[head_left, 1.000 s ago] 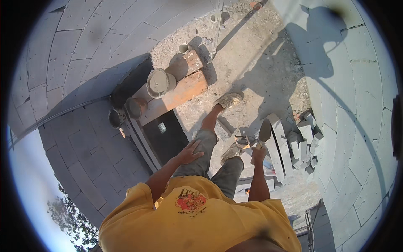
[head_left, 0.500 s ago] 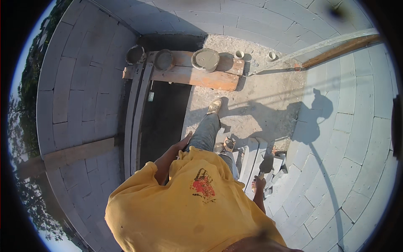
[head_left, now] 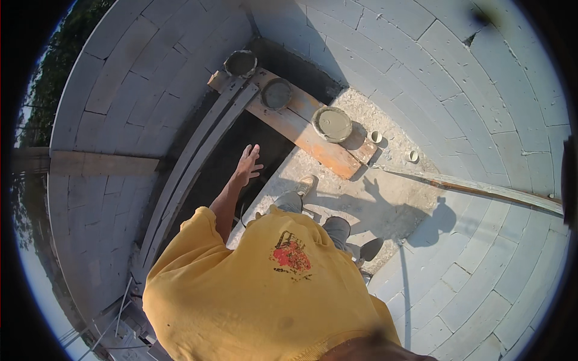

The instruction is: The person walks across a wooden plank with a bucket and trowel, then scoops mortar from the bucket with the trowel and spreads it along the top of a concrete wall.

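My left hand [head_left: 247,165] is raised in front of me with its fingers spread and nothing in it, above the dark opening [head_left: 226,180] in the floor. A trowel [head_left: 371,249] with a dark blade shows beside my right leg. My right hand is hidden behind my yellow shirt [head_left: 259,283], at the trowel's handle end. Ahead, a round tub of wet grey mortar [head_left: 333,124] stands on orange-brown planks [head_left: 301,144]. A second tub [head_left: 277,94] and a third tub [head_left: 241,64] stand farther left, both holding grey material.
Two long grey beams [head_left: 198,150] run along the opening's left side. Two small pale cups [head_left: 377,136] are on the rough floor past the planks. A long wooden pole [head_left: 481,188] slants against the right block wall [head_left: 475,259]. Another block wall [head_left: 120,78] rises on the left.
My left hand has lifted from beside my thigh and reached forward with spread fingers. The trowel has come closer to my legs, and my right hand has gone out of sight. The view has turned right.
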`<state>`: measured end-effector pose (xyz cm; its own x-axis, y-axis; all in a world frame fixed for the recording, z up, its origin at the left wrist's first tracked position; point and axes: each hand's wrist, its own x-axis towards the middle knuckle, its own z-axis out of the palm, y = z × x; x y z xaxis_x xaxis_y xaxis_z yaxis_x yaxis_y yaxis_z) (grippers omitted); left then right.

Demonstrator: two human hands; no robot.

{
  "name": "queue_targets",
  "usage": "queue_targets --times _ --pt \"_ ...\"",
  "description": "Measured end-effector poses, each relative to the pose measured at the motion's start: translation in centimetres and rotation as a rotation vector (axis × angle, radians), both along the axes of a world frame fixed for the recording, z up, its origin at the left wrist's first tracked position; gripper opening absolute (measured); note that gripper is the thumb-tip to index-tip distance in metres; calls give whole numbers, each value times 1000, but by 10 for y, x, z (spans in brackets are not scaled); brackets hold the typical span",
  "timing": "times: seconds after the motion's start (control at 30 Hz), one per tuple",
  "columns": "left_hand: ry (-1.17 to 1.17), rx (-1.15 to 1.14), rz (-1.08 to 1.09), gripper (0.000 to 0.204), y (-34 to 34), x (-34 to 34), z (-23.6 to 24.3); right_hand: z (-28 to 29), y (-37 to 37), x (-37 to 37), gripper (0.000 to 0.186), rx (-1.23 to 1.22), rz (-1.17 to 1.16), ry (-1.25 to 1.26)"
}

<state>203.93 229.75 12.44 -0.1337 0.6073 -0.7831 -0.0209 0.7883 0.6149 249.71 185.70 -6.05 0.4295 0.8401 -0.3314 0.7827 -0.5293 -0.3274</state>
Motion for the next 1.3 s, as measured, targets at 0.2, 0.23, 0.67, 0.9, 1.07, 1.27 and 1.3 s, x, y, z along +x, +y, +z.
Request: queue_targets --times 0.2,0.23,0.67,0.9,1.07,1.27,1.3 --pt "-5 221 185 88 32 -21 27 45 96 63 22 -201 -350 444" --pt "12 204 187 88 23 -22 27 51 113 70 22 -242 -412 512" --pt "53 -351 814 98 -300 91 -46 114 398 113 27 -154 -426 761" --pt "-15 -215 1161 94 -330 134 -91 91 497 69 28 -130 -391 690" --pt "-47 -50 1245 88 -273 63 -26 79 553 -15 27 -146 -386 802" --pt "79 107 1407 85 -238 -51 -16 92 593 -97 31 -121 -290 799" --pt "77 97 1409 85 -235 -65 -13 102 594 -114 29 -139 -324 768"
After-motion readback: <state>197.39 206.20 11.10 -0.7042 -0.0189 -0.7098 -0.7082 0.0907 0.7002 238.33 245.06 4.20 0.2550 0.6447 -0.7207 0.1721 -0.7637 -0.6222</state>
